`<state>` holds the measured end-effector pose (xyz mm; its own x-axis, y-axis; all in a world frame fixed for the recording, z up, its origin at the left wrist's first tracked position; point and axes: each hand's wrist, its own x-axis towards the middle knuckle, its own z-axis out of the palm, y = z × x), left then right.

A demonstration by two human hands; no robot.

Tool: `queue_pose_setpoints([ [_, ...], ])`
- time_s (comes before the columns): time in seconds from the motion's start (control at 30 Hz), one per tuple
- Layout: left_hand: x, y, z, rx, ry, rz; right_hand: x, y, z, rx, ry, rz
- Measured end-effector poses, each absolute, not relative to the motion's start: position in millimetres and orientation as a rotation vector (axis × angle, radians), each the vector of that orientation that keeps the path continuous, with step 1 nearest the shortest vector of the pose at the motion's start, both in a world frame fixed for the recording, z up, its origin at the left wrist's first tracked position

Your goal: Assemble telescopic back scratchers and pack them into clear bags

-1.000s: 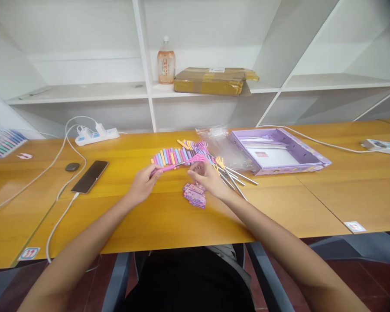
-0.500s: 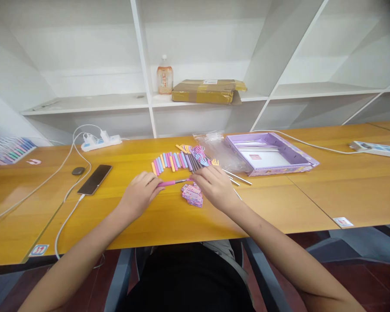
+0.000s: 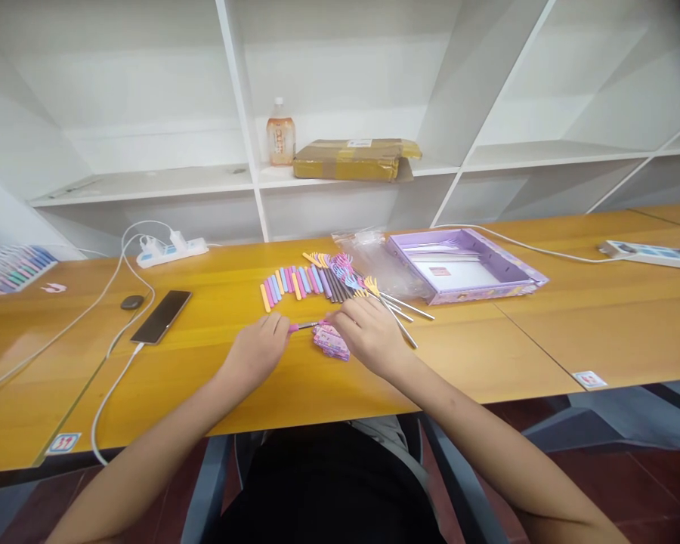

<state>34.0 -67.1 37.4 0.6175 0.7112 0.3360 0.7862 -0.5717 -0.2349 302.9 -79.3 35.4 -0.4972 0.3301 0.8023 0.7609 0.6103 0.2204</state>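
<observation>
My left hand (image 3: 259,349) is closed around the pink handle of a thin back scratcher (image 3: 304,326). Its short metal shaft shows between my hands. The fingers of my right hand (image 3: 371,338) pinch its other end and hide most of that tip. Just below lies a stack of pink-purple printed cards (image 3: 332,347), partly covered by my right hand. Beyond my hands, a row of yellow, pink, blue and purple handles (image 3: 286,284) lies side by side. Claw-shaped scratcher heads (image 3: 341,264) are heaped at its right, and several metal rods (image 3: 402,326) stick out past my right hand.
A purple open box (image 3: 481,291) stands at the right, beside a clear plastic bag (image 3: 374,253). On the left are a phone (image 3: 162,317) on a cable, a dark earbud-like case (image 3: 132,302) and a power strip (image 3: 173,253). A bottle (image 3: 281,136) and carton (image 3: 351,160) sit on the shelf.
My hands have come closer together along the back scratcher, so less of its pink handle shows. The view has shifted slightly, and more of the metal rods is uncovered.
</observation>
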Motion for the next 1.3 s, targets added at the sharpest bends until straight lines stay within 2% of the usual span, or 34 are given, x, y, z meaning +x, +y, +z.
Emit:
queue_pose_setpoints([
  [0.13, 38.8, -67.3, 41.3, -2.499, -1.454, -0.060, 299.7, -80.3, 29.8, -0.896, -2.129, -0.714],
  [0.27, 12.8, -53.0, 48.0, -2.430, -1.559, 0.008, 328.4, -74.2, 24.9, -0.969, -2.140, -0.727],
  [0.5, -121.3, -25.7, 57.7, -2.185, -1.579, -0.094, 501.4, -60.2, 11.2, -1.209, -1.927, -0.832],
  [0.6, -148.3, -26.1, 56.8, -2.192, -1.573, -0.040, 543.5, -63.2, 4.3, -1.206, -1.938, -0.846],
  [0.9, -134.8, -26.2, 51.7, -2.219, -1.613, -0.012, 532.5, -79.1, 2.3, -1.348, -2.000, -0.585],
  [1.3, -121.8, -34.3, 58.1, -2.189, -1.698, 0.046, 532.8, -93.2, -8.7, -1.499, -1.953, -0.532],
])
